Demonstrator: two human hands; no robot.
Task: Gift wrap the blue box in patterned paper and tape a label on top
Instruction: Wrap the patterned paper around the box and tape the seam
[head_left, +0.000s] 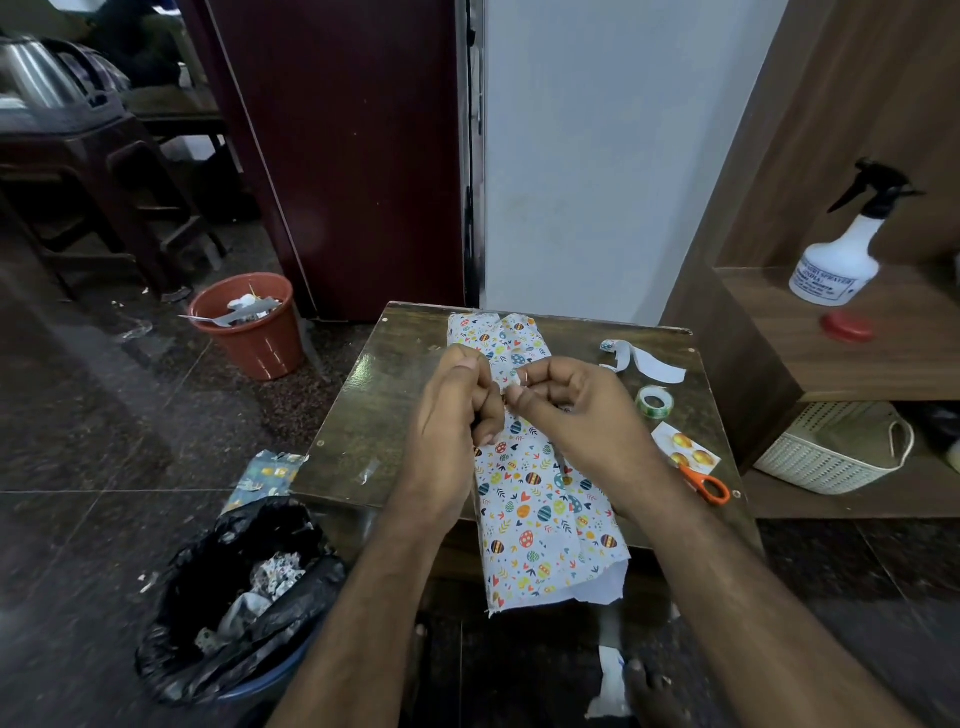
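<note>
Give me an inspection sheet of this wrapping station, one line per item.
Surface: small dark wooden table, glossy, with a tape scrap near its left edge.
Job's things: box wrapped in patterned paper lies lengthwise, its near end overhanging the table edge, paper ends still unfolded; tape roll, orange-handled scissors and sticker sheet on the right.
Clutter: cut paper strip at the far right; paper scraps on the floor.
Grippers: left hand and right hand meet above the box, fingers curled, apparently pinching a small clear piece, likely tape.
Cables: nothing seen.
Surroundings: orange bin, black bin bag, spray bottle on a shelf, white basket below.
</note>
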